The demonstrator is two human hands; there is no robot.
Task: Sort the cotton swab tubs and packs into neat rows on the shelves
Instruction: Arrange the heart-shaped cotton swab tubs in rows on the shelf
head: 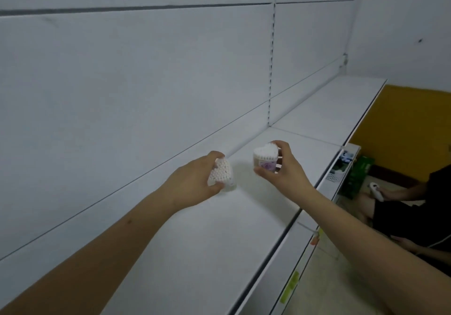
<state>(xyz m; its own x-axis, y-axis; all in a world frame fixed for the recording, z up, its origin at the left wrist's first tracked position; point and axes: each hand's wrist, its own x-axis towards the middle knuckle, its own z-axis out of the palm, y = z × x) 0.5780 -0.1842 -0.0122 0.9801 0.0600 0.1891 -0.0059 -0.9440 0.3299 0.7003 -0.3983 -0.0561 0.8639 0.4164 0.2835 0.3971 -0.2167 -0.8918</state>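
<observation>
I'm looking down at a long white metal shelf (pixel 200 248). Behind the shelf is a white panelled back wall (pixel 136 70) with a slotted upright strip (pixel 271 58) running down it, right of centre. Below the shelf's front edge sits a lower white shelf lip with yellow-green price tags (pixel 290 288). Right of the shelf there is a mustard-yellow wall (pixel 410 124), a green pack (pixel 358 173) low by the floor, and a seated person in black clothing (pixel 419 214) holding a small white device (pixel 375 190). Beyond the shelf's right end I can see a white basket-like bin (pixel 341 165); contents too blurred to call.

Both forearms reach in from the bottom corners over the shelf. The left hand (pixel 192 180) is palm-in, fingers and thumb curled round a heart-shaped clear tub of white cotton swabs (pixel 222 173), tilted so the swab tips face me; its lower edge looks to be at the shelf surface, though I can't confirm contact. The right hand (pixel 283 168) grips a second heart-shaped clear tub with a purple flower label (pixel 266 158), upright, thumb at the base and fingers over the top rear, held just above the shelf, right of the first tub, the two apart.
</observation>
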